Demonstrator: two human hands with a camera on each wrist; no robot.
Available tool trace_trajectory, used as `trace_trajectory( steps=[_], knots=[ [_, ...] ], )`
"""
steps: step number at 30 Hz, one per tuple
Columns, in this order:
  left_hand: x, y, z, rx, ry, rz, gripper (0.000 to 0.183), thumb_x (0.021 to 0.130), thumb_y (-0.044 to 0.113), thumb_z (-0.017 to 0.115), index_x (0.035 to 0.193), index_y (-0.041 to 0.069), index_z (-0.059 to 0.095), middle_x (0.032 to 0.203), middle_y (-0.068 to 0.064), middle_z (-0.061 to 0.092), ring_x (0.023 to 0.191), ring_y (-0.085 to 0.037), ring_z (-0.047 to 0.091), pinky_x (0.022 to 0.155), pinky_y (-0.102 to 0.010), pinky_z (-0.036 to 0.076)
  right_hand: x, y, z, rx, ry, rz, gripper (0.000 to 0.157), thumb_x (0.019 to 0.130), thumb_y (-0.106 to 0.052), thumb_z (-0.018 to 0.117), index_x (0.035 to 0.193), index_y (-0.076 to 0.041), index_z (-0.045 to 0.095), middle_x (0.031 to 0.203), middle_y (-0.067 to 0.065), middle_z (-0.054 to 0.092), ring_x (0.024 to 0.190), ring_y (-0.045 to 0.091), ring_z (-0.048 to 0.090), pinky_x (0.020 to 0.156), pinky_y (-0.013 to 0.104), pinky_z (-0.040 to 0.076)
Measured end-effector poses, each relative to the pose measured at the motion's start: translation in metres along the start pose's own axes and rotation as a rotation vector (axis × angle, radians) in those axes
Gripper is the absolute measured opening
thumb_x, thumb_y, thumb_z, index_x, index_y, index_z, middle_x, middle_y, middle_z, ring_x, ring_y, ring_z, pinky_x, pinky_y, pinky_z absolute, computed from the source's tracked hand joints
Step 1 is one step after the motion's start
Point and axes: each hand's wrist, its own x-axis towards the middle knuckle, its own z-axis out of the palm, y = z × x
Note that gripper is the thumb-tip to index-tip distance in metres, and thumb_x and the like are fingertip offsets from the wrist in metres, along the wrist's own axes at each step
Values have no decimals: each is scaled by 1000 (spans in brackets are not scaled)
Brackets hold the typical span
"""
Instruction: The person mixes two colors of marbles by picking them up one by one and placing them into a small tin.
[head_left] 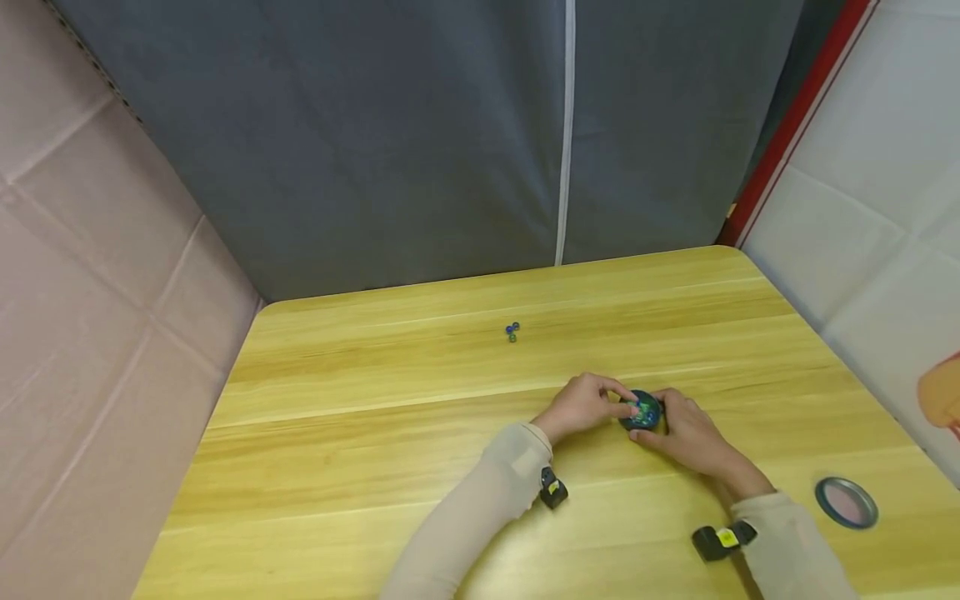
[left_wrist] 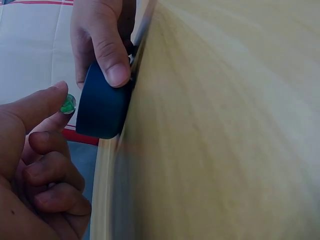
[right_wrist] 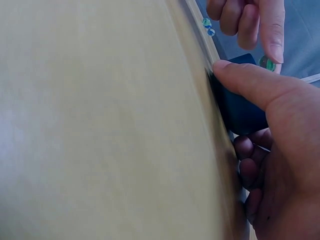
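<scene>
Right of the table's middle, my left hand (head_left: 587,406) pinches a green glass marble (left_wrist: 68,104) between thumb and index finger. Its other fingers are curled in toward the palm. The marble is just above the mouth of a small round dark blue tin (left_wrist: 102,110). Blue and green marbles show inside the tin in the head view. My right hand (head_left: 692,432) grips the tin from the right, thumb on the near side of its wall and fingers around the far side. The tin stands on the table.
Three marbles (head_left: 509,330) in blue and green lie close together toward the back of the wooden table (head_left: 360,467). A round lid (head_left: 846,502) with a dark rim and a see-through middle lies to the right of my right forearm. A grey curtain hangs behind the table.
</scene>
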Motion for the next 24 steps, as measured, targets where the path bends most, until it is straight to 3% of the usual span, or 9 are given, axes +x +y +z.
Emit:
trace_trajectory(
  steps=[9,15,24],
  knots=[
    [-3,-5,-4,2,12,-9,16,85,29,74,99,20,76,57,6,47,48,-4,37,44,-19,30,-1,0,4,-3,6,-1,68,85,-42,72,124,5,43,112,21,57,98,31,53,75,38,38],
    [-2,-7,-24,-6,48,5,22,86,30,73,105,18,75,57,6,45,50,-7,37,45,-20,30,-2,0,4,-7,21,-11,68,83,-40,74,123,6,43,111,21,58,100,34,54,78,46,41],
    [-3,-15,-59,-13,106,-17,29,87,30,72,111,14,73,62,0,49,52,-10,38,47,-23,32,-1,0,4,-5,28,-1,67,83,-40,74,122,5,44,111,21,58,102,36,54,80,48,42]
  ],
)
